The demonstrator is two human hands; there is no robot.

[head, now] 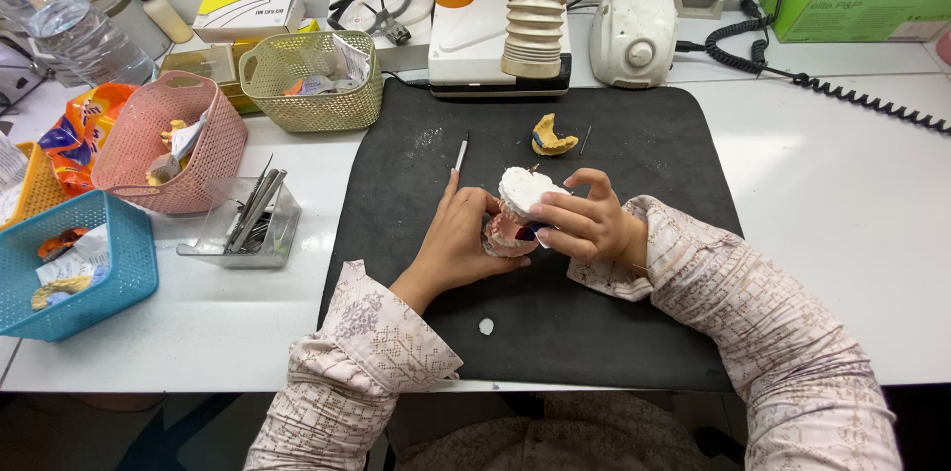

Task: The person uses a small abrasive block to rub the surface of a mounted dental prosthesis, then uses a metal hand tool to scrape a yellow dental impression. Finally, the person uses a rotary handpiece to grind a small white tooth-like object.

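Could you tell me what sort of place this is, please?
Probably a dental laboratory bench: both hands hold a white plaster dental cast on a black mat, a yellow wax piece lies behind, beside a white motor unit.

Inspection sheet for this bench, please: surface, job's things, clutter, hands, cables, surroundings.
Surface: black mat on a white table, with a white crumb.
Job's things: white plaster dental model with pink gums, held over the mat.
Clutter: yellow dental piece, thin tool, green basket, pink basket, blue basket, clear tool tray.
Hands: left hand and right hand both grip the model.
Cables: black coiled cord across the table.
Surroundings: white motor unit, ribbed suction hose, water bottle.
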